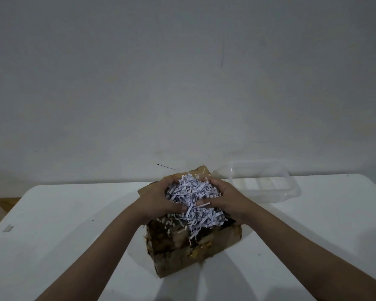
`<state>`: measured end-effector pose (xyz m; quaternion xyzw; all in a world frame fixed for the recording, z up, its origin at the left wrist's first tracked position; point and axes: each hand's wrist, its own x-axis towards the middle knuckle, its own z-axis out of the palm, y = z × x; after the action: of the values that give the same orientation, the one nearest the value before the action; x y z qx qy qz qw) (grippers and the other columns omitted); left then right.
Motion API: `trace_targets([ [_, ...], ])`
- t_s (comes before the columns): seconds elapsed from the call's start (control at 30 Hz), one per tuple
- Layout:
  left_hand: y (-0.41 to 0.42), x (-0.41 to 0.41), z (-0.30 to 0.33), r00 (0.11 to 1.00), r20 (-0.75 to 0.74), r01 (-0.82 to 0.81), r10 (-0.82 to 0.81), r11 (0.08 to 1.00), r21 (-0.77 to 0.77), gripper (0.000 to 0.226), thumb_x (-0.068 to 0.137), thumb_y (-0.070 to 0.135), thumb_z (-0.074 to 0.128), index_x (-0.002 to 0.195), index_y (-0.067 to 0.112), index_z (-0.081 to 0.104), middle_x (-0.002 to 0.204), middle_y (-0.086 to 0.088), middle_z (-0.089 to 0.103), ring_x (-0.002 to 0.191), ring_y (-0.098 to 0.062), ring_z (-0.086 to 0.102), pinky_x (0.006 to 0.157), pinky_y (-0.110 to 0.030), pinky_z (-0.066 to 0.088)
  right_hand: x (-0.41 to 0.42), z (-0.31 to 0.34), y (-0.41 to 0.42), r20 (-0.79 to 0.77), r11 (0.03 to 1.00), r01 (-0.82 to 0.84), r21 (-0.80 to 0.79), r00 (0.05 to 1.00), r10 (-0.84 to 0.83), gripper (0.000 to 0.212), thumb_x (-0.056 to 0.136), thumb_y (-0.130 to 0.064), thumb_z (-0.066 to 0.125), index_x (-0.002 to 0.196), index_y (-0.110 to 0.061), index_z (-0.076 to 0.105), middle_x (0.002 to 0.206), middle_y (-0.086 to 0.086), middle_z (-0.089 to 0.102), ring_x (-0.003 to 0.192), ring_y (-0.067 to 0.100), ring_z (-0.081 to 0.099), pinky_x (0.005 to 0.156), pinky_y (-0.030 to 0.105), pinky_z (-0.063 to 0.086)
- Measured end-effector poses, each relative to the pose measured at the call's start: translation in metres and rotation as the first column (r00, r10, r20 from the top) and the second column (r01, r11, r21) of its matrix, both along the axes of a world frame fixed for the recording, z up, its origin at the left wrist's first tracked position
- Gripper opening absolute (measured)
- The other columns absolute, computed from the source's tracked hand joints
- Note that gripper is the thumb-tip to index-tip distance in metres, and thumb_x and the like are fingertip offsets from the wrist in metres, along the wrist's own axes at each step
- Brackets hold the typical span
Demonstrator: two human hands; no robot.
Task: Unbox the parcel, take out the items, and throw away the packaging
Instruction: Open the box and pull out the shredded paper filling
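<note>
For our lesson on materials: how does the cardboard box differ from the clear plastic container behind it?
The cardboard box is brown, opaque and worn; the clear plastic container is see-through and smooth. The box holds shredded paper, gripped by the left hand and right hand; the container looks empty and untouched. Both sit open-topped on the white table.

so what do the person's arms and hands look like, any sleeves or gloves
Both forearms are bare as far as the frame shows, with no sleeves in view. The left hand and right hand wear no gloves, and no rings, watch or bracelets are visible.
</note>
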<state>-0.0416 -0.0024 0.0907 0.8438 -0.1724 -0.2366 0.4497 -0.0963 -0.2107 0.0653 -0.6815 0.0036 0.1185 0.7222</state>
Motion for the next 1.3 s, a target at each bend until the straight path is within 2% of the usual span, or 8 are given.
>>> trace_targets([
  [0.1, -0.011, -0.004, 0.012, 1.0, -0.01, 0.019, -0.019, 0.999, -0.028, 0.082, 0.043, 0.048, 0.086, 0.117, 0.033, 0.054, 0.116, -0.002, 0.064, 0.104, -0.024, 0.063, 0.092, -0.05, 0.051, -0.005, 0.02, -0.016, 0.015, 0.999, 0.004, -0.034, 1.0, -0.003, 0.044, 0.075, 0.009, 0.07, 0.095, -0.03, 0.063, 0.094, -0.012, 0.072, 0.082, -0.002, 0.07, 0.068, 0.017, 0.055],
  [0.23, -0.039, -0.014, 0.027, 0.998, 0.008, 0.056, -0.056, 0.998, -0.031, 0.077, 0.051, 0.045, 0.085, 0.12, 0.034, 0.052, 0.118, 0.0, 0.062, 0.106, -0.023, 0.062, 0.094, -0.048, 0.05, -0.017, 0.037, -0.043, 0.0, 0.995, 0.009, -0.098, 1.0, -0.009, 0.059, 0.07, -0.006, 0.081, 0.123, -0.019, 0.059, 0.119, 0.006, 0.067, 0.107, 0.021, 0.067, 0.09, 0.045, 0.055],
  [0.33, -0.068, -0.023, 0.029, 0.993, 0.004, 0.12, -0.12, 0.993, -0.018, 0.076, 0.063, 0.036, 0.085, 0.127, 0.028, 0.047, 0.123, 0.001, 0.057, 0.11, -0.022, 0.057, 0.097, -0.04, 0.048, -0.036, 0.042, -0.068, -0.002, 0.991, 0.06, -0.116, 0.998, -0.061, 0.058, 0.072, -0.004, 0.079, 0.125, -0.017, 0.058, 0.119, 0.008, 0.068, 0.108, 0.026, 0.066, 0.094, 0.049, 0.052],
  [0.43, -0.102, -0.04, 0.035, 0.985, 0.031, 0.171, -0.171, 0.985, -0.003, 0.066, 0.076, 0.025, 0.079, 0.13, 0.023, 0.042, 0.122, 0.005, 0.05, 0.101, -0.015, 0.052, 0.076, -0.02, 0.049, -0.06, 0.042, -0.097, -0.008, 0.991, 0.096, -0.089, 0.995, -0.097, 0.057, 0.072, 0.0, 0.077, 0.123, -0.015, 0.059, 0.119, 0.012, 0.067, 0.109, 0.03, 0.065, 0.096, 0.051, 0.05],
  [0.67, -0.187, -0.083, 0.03, 0.966, -0.047, 0.249, -0.254, 0.964, -0.096, 0.057, 0.076, 0.007, 0.077, 0.123, 0.017, 0.047, 0.103, 0.004, 0.057, 0.078, 0.003, 0.053, 0.054, -0.004, 0.044, -0.122, 0.037, -0.171, -0.008, 0.976, 0.204, -0.071, 0.979, -0.205, 0.054, 0.073, 0.007, 0.073, 0.123, -0.01, 0.06, 0.12, 0.015, 0.067, 0.111, 0.032, 0.063, 0.098, 0.049, 0.048],
  [1.03, -0.265, -0.14, -0.044, 0.963, -0.18, 0.174, -0.2, 0.973, -0.151, 0.066, 0.059, 0.012, 0.082, 0.118, 0.016, 0.051, 0.113, -0.007, 0.063, 0.099, -0.018, 0.064, 0.08, -0.033, 0.054, -0.173, -0.019, -0.241, -0.061, 0.945, 0.261, -0.197, 0.959, -0.277, 0.049, 0.065, 0.004, 0.081, 0.11, -0.012, 0.067, 0.107, 0.013, 0.072, 0.1, 0.028, 0.069, 0.086, 0.042, 0.056],
  [1.23, -0.268, -0.158, -0.086, 0.981, -0.166, 0.067, -0.105, 0.972, -0.224, 0.063, 0.064, 0.012, 0.078, 0.118, 0.028, 0.049, 0.12, -0.002, 0.062, 0.107, -0.013, 0.062, 0.084, -0.023, 0.051, -0.173, -0.053, -0.24, 0.02, 0.904, 0.264, -0.335, 0.962, -0.274, 0.053, 0.063, -0.002, 0.084, 0.106, -0.026, 0.066, 0.106, -0.008, 0.069, 0.096, 0.006, 0.066, 0.083, 0.019, 0.051],
  [1.3, -0.268, -0.161, -0.089, 0.99, -0.075, 0.106, -0.123, 0.976, -0.192, 0.054, 0.074, 0.017, 0.076, 0.118, 0.034, 0.05, 0.121, 0.005, 0.062, 0.109, -0.007, 0.06, 0.087, -0.021, 0.049, -0.173, -0.058, -0.24, 0.076, 0.862, 0.237, -0.448, 0.971, -0.227, 0.056, 0.068, -0.014, 0.084, 0.116, -0.031, 0.06, 0.116, -0.008, 0.064, 0.105, 0.004, 0.06, 0.092, 0.024, 0.045],
])
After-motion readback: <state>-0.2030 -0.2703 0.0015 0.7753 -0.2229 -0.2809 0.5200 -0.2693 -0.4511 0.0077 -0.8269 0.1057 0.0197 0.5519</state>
